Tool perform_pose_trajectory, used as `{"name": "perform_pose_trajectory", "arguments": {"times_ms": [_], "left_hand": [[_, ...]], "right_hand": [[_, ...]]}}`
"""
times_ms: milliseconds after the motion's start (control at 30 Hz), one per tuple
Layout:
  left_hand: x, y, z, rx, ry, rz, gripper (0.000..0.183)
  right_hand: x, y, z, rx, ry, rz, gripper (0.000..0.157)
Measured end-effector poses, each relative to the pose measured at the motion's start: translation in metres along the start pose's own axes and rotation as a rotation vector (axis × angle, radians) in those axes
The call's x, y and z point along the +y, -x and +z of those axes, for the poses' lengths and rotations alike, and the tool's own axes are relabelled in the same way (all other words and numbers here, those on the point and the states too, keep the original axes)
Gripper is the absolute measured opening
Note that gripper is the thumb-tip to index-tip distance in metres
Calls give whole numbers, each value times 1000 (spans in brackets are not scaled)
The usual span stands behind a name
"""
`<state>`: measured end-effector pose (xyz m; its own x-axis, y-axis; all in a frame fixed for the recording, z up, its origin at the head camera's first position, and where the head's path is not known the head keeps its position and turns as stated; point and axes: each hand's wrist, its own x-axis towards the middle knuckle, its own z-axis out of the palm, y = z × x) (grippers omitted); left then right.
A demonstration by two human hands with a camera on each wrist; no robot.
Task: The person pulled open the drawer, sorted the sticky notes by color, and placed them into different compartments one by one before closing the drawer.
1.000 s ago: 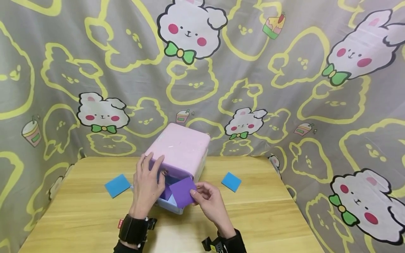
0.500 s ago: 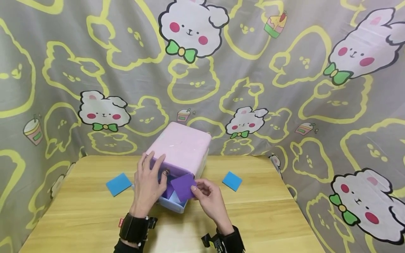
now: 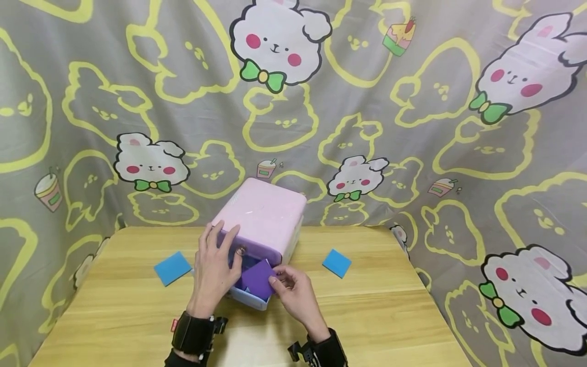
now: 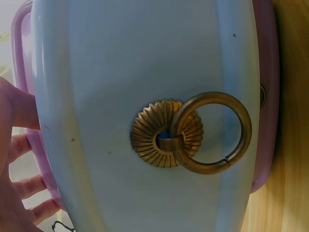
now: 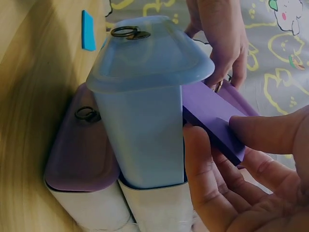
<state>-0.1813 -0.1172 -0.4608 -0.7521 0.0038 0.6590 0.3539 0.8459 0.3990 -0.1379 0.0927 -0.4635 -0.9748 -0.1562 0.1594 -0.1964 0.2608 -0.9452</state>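
My right hand (image 3: 295,295) pinches a flat purple block (image 3: 258,279) between thumb and fingers, over the pulled-out blue drawer (image 3: 245,299). In the right wrist view the block (image 5: 215,123) is tilted, part of it behind the drawer's wall (image 5: 140,135). My left hand (image 3: 213,270) rests on the front edge of a small pink-topped cabinet (image 3: 257,209), fingertips on its top and thumb down by the drawer opening. A bronze ring handle (image 4: 246,135) hangs on the drawer's front in the left wrist view. Most of the drawer's inside is hidden.
One flat blue piece (image 3: 172,268) lies on the wooden table (image 3: 385,316) left of the cabinet, another blue piece (image 3: 337,263) to the right. Below the blue drawer is a purple drawer (image 5: 82,150) with its own ring. A patterned curtain (image 3: 284,122) hangs behind.
My right hand has moved slightly left and down, bringing the purple block lower into the blue drawer. The left hand stays on the cabinet edge.
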Motion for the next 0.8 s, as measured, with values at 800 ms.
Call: {"name": "perform_pose_trajectory", "arguments": {"times_ms": [800], "left_hand": [[-2,1,-3,-45,26,-2,58]], "right_hand": [[7,-13,10,-140,356,-83,22]]}}
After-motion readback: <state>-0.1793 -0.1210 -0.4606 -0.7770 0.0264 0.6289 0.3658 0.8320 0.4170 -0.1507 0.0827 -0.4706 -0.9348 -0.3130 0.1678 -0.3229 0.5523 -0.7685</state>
